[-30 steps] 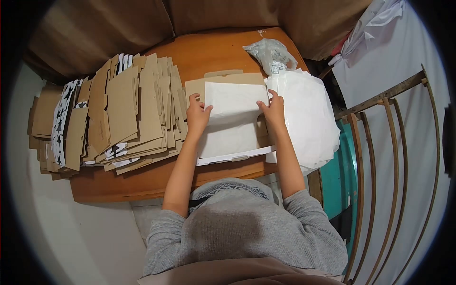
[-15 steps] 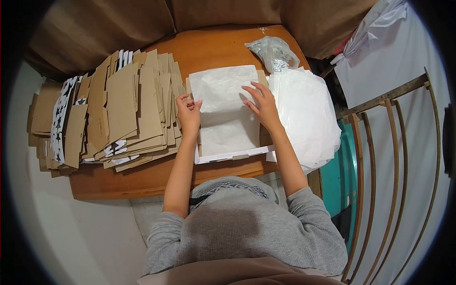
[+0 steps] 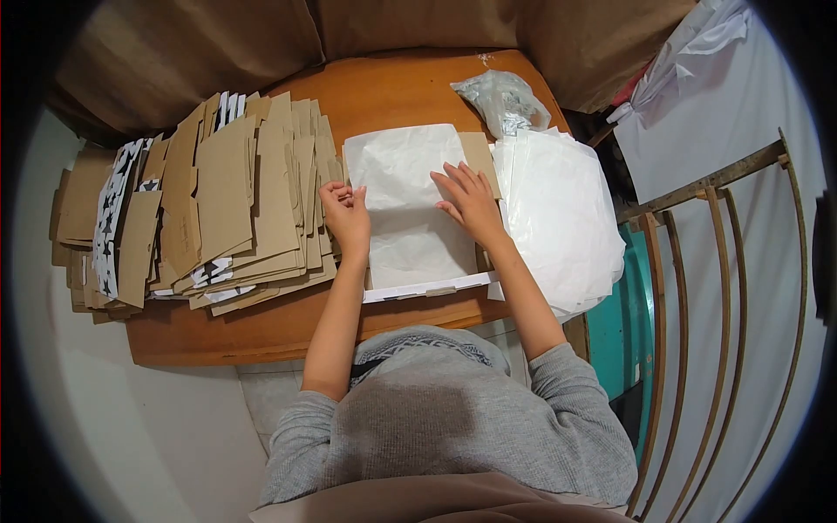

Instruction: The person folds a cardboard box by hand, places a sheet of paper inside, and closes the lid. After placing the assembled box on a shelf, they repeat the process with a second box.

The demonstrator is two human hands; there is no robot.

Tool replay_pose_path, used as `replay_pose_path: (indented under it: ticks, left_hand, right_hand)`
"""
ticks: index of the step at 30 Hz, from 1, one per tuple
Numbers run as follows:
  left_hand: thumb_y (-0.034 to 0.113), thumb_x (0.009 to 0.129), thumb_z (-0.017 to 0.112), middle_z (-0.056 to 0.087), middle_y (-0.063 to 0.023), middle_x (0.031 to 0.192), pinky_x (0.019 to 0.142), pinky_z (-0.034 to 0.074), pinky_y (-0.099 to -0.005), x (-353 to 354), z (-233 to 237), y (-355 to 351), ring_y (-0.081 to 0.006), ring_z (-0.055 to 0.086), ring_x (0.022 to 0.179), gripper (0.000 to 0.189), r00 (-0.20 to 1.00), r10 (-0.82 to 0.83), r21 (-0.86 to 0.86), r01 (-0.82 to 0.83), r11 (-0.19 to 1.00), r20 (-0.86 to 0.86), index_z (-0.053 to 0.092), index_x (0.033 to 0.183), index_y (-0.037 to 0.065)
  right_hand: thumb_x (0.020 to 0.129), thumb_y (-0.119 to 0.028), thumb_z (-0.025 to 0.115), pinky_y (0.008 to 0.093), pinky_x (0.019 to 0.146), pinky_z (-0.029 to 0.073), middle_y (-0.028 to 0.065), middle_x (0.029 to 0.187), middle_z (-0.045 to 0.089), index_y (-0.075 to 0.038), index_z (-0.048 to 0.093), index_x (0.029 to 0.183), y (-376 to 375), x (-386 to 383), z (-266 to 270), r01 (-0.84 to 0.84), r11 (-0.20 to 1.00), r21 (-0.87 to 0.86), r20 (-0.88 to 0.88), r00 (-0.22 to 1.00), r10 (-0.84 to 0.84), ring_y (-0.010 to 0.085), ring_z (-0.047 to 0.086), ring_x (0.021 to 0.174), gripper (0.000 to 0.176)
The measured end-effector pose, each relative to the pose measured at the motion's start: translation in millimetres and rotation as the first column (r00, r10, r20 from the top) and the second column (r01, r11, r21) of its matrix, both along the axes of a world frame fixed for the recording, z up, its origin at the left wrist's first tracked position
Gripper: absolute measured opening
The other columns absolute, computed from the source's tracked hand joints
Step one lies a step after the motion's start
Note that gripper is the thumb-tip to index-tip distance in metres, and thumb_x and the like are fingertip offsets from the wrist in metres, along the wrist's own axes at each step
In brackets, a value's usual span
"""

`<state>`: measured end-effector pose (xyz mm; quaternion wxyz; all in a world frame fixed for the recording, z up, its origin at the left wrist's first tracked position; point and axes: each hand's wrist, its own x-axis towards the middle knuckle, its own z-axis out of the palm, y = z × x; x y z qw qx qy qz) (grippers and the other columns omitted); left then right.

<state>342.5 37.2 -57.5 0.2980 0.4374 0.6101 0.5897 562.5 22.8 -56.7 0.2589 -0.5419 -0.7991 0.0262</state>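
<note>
A sheet of white paper [image 3: 410, 161] lies in an open cardboard box [image 3: 479, 155], whose brown board shows along the right side. The box's white front edge [image 3: 427, 288] faces me. At the left edge of the paper is my left hand [image 3: 347, 220], its fingers curled in; what they hold, if anything, is hidden. My right hand [image 3: 473, 209] rests its outstretched fingers on the right part of the sheet, holding nothing.
Stacks of folded cardboard [image 3: 222, 192], some with black stars, cover the table's left side. A pile of white sheets [image 3: 562, 218] lies to the right, with a clear plastic bag [image 3: 504, 100] behind it. A wooden rack [image 3: 719, 270] stands at far right.
My right hand has shifted slightly left and down onto the paper. The sheet's right edge has moved left, baring more cardboard there. The left hand's fingers have come a little lower.
</note>
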Motion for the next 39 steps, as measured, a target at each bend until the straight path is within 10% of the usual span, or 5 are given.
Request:
replay_pose_path:
  ticks: [8, 14, 16, 22, 39]
  left_hand:
    - [0.007, 0.081, 0.070, 0.055, -0.0042, 0.085, 0.058, 0.042, -0.0223, 6.9, -3.7, -0.8, -0.0084, 0.046, 0.059, 0.033, 0.985, -0.008, 0.071, -0.005, 0.997, 0.173, 0.046, 0.103, 0.004]
    - [0.011, 0.080, 0.071, 0.056, -0.0092, 0.093, 0.077, 0.043, -0.0357, 12.3, -8.8, -0.2, -0.0217, 0.052, 0.081, 0.035, 0.965, -0.053, -0.062, 0.039, 0.997, -0.258, 0.049, 0.106, 0.004]
    - [0.022, 0.080, 0.071, 0.054, -0.0128, 0.110, 0.092, 0.037, -0.0452, 18.9, -10.1, -7.0, -0.0279, 0.049, 0.104, 0.047, 0.660, 0.101, 0.143, 0.010, 0.990, -0.744, 0.049, 0.119, 0.006]
    - [0.041, 0.082, 0.062, 0.043, -0.0064, 0.140, 0.104, 0.031, -0.0505, 18.7, -25.6, -14.4, -0.0284, 0.039, 0.130, 0.061, 0.240, -0.261, -0.134, 0.442, 0.887, -0.935, 0.043, 0.136, 0.017]
    - [0.033, 0.089, 0.055, 0.049, 0.0012, 0.136, 0.104, 0.030, -0.0483, 18.6, -37.1, -11.8, -0.0226, 0.044, 0.127, 0.047, 0.234, -0.199, -0.081, 0.437, 0.896, -0.952, 0.046, 0.135, 0.027]
  right_hand:
    - [0.083, -0.036, 0.064, 0.0536, 0.108, 0.026, 0.0033, 0.141, 0.042, -0.026, 0.047, 0.134, -4.3, -4.4, 8.9, -0.011, 0.999, 0.046, 0.046, 0.999, 0.009, 0.0288, 0.035, 0.133, 0.055]
    - [0.079, -0.038, 0.065, 0.0505, 0.108, 0.027, 0.0011, 0.138, 0.045, -0.027, 0.043, 0.136, -3.6, -0.4, -18.2, 0.045, 0.999, 0.012, 0.131, 0.990, -0.046, 0.0241, 0.039, 0.130, 0.062]
    - [0.079, -0.037, 0.066, 0.0497, 0.108, 0.028, 0.0010, 0.138, 0.046, -0.028, 0.042, 0.136, -3.0, -0.2, -20.5, 0.053, 0.998, 0.015, 0.171, 0.984, -0.055, 0.0238, 0.040, 0.130, 0.063]
    - [0.077, -0.038, 0.067, 0.0482, 0.106, 0.029, 0.0048, 0.136, 0.048, -0.028, 0.044, 0.136, -4.8, -8.2, -27.8, 0.118, 0.989, 0.088, 0.186, 0.974, -0.133, 0.0233, 0.042, 0.129, 0.064]
    - [0.086, -0.041, 0.057, 0.0485, 0.105, 0.030, -0.0004, 0.122, 0.059, -0.024, 0.056, 0.125, -6.5, -14.9, -39.9, 0.117, 0.976, 0.186, 0.128, 0.981, -0.142, 0.0209, 0.051, 0.119, 0.043]
